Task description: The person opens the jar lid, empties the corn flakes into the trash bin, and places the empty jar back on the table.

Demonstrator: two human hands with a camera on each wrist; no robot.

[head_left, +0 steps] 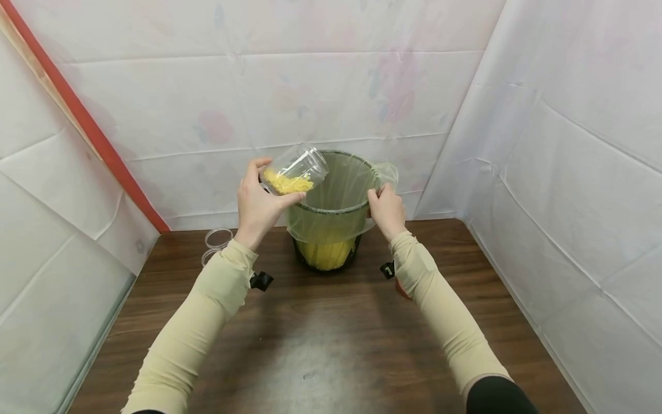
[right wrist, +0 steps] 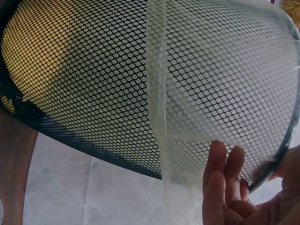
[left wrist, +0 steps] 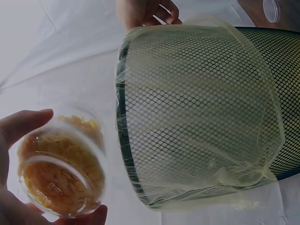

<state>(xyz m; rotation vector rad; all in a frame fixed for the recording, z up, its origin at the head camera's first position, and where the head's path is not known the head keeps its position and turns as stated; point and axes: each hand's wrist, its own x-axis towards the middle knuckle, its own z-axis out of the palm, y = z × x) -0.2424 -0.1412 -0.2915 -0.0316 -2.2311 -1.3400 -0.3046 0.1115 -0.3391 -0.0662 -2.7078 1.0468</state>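
Observation:
My left hand (head_left: 256, 204) grips a clear plastic jar (head_left: 305, 158) round its base, thumb below and fingers above. The jar tilts with its mouth to the right, beside the bin's left rim. Yellow crumbly bits (head_left: 287, 183) lie along its lower side. A dark mesh bin (right wrist: 108, 61) stands upright, a pale green liner bag (head_left: 341, 184) folded over its rim. My right hand (head_left: 388, 211) pinches the liner at the right rim; its fingertips (right wrist: 216, 150) show outside the mesh in the right wrist view. Yellow matter (head_left: 326, 253) shows through the bin's lower part.
Clear ring-shaped pieces (head_left: 219, 237) lie on the wooden table (head_left: 310, 339) left of the bin, partly behind my left wrist. Something red (head_left: 401, 288) is mostly hidden behind my right forearm. White patterned sheets (head_left: 331, 98) enclose the back and sides.

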